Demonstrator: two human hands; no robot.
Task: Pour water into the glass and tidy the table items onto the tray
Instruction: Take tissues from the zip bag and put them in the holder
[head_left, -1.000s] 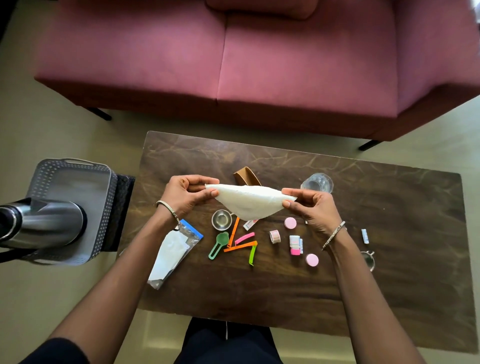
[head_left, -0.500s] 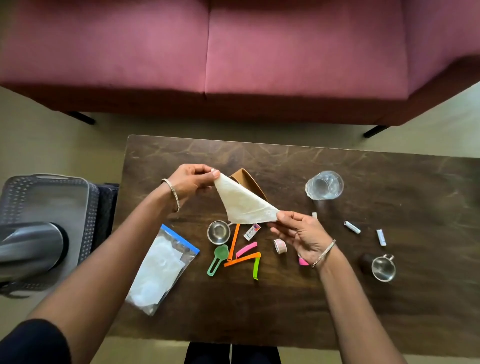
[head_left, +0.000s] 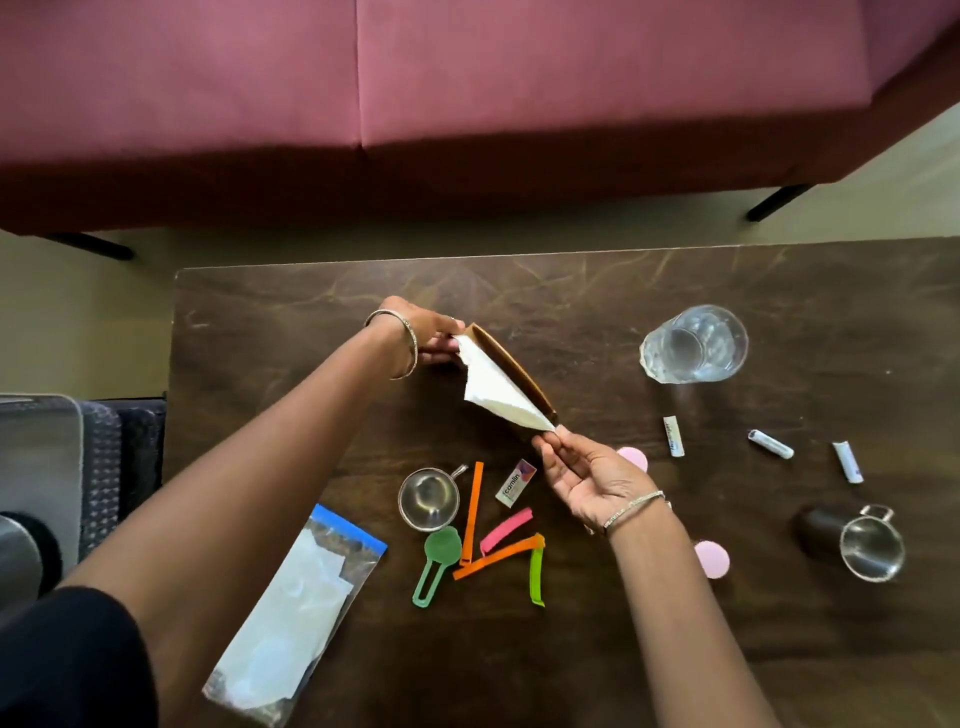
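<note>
napkin (head_left: 493, 389) half hides brown holder (head_left: 519, 371); tray (head_left: 101, 467) cut off

I get soft, fairly bright, even light. A pale sheen lies across the far part of the dark brown wooden table (head_left: 571, 291). The clear drinking glass (head_left: 693, 344) glints. Shadows are faint. The wide lens bows the table's edges; the grey metal shape (head_left: 21, 561) at far left is blurred.

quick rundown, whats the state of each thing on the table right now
napkin: folded, pinched at opposite corners by left hand and right hand
brown holder: on edge, napkin alongside it
glass: upright, contents unclear
zip bag: lying flat, looks sealed
steel cup by the clips: upright, empty
steel cup at right: mouth up, looks empty
</note>
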